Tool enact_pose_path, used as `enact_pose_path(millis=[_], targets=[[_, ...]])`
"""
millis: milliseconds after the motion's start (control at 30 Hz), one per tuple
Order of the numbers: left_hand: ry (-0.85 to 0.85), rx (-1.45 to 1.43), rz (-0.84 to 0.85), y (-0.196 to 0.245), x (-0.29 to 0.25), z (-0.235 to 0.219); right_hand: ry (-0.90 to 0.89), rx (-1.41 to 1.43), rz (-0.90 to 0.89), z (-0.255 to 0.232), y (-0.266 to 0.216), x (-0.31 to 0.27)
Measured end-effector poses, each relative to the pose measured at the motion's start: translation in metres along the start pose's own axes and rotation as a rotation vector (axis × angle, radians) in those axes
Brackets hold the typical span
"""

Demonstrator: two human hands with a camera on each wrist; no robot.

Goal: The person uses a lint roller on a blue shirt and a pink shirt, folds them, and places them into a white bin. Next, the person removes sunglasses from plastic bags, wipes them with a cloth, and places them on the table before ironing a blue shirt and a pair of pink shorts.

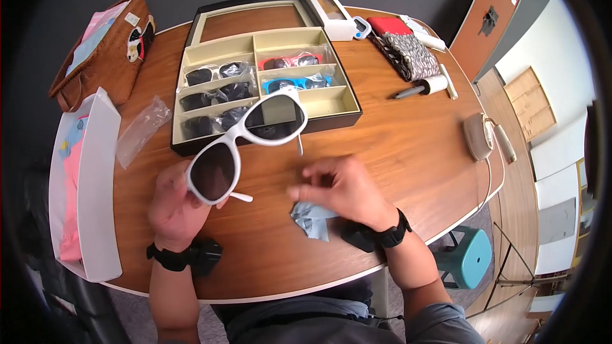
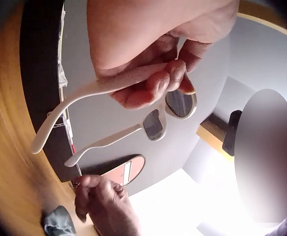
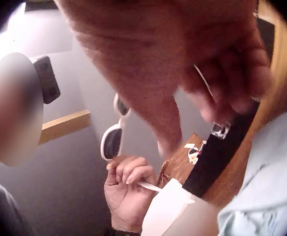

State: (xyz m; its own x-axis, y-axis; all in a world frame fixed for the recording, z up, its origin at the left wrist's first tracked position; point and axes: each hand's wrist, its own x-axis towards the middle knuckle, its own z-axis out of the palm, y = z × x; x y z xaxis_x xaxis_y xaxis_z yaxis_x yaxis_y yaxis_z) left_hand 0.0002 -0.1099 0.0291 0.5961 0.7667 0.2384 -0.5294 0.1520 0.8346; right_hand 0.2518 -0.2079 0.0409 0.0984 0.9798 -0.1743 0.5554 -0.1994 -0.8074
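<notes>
White-framed sunglasses (image 1: 213, 172) with dark lenses are held up over the table by my left hand (image 1: 175, 207). In the left wrist view its fingers pinch one white temple arm (image 2: 89, 91); both arms are unfolded. My right hand (image 1: 350, 191) hovers with loosely bent fingers and nothing between them. Below it a crumpled grey-blue cloth (image 1: 312, 220) lies on the wooden table, apart from the hand in the left wrist view. Behind the sunglasses stands a black display case (image 1: 354, 118) with cream compartments, holding several bagged pairs of sunglasses.
A white bin (image 1: 102, 185) with pink fabric and a brown woven basket (image 1: 108, 76) stand at the left, a clear plastic bag (image 1: 143, 130) beside them. A lint roller (image 1: 424, 87), a patterned pouch (image 1: 411, 54) and a beige corded device (image 1: 478, 137) lie toward the right.
</notes>
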Motion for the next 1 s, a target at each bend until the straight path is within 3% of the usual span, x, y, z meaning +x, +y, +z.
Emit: enact_pose_path(millis=[33,100,233,300,433,533,567,633,667,733,833,900,967,1000], targets=[[0.014,0.0,0.005,-0.001,0.0,0.001,-0.013,-0.004,-0.004,-0.001,0.002,-0.001],[0.053,0.051,-0.033,-0.001,0.0,-0.001,-0.263,-0.336,-0.341,-0.003,0.012,-0.004],[-0.025,0.073,-0.018,-0.007,0.0,-0.007,-0.45,-0.314,-0.37,-0.006,0.003,-0.009],[-0.03,0.097,-0.023,-0.008,-0.001,-0.006,-0.409,-0.36,-0.438,0.004,0.01,-0.007],[-0.007,0.219,-0.01,-0.007,-0.004,0.0,-0.6,-0.201,-0.453,0.004,0.006,-0.007],[-0.072,0.535,0.056,0.001,-0.002,0.015,-0.016,0.244,-0.608,0.001,-0.003,-0.015],[-0.072,0.535,0.058,0.002,-0.001,0.016,-0.016,0.243,-0.61,0.002,-0.002,-0.015],[-0.229,0.65,0.139,0.003,0.001,0.017,0.695,0.594,-0.502,0.004,0.004,-0.009],[-0.245,0.636,0.17,0.001,0.002,0.021,0.696,0.595,-0.502,0.004,0.006,-0.005],[-0.301,0.664,0.157,0.001,0.001,0.026,0.658,0.232,-0.487,0.005,0.011,-0.001],[-0.364,0.725,0.171,-0.004,0.001,0.031,0.418,0.095,-0.714,0.01,-0.001,-0.009],[-0.393,0.797,0.177,-0.005,0.001,0.03,0.275,0.169,-0.716,0.014,-0.005,-0.014],[-0.408,0.817,0.181,-0.005,0.003,0.03,0.415,0.116,-0.75,0.013,-0.005,-0.01],[-0.436,0.806,0.194,-0.005,0.003,0.032,0.526,0.098,-0.66,0.012,0.002,-0.006]])
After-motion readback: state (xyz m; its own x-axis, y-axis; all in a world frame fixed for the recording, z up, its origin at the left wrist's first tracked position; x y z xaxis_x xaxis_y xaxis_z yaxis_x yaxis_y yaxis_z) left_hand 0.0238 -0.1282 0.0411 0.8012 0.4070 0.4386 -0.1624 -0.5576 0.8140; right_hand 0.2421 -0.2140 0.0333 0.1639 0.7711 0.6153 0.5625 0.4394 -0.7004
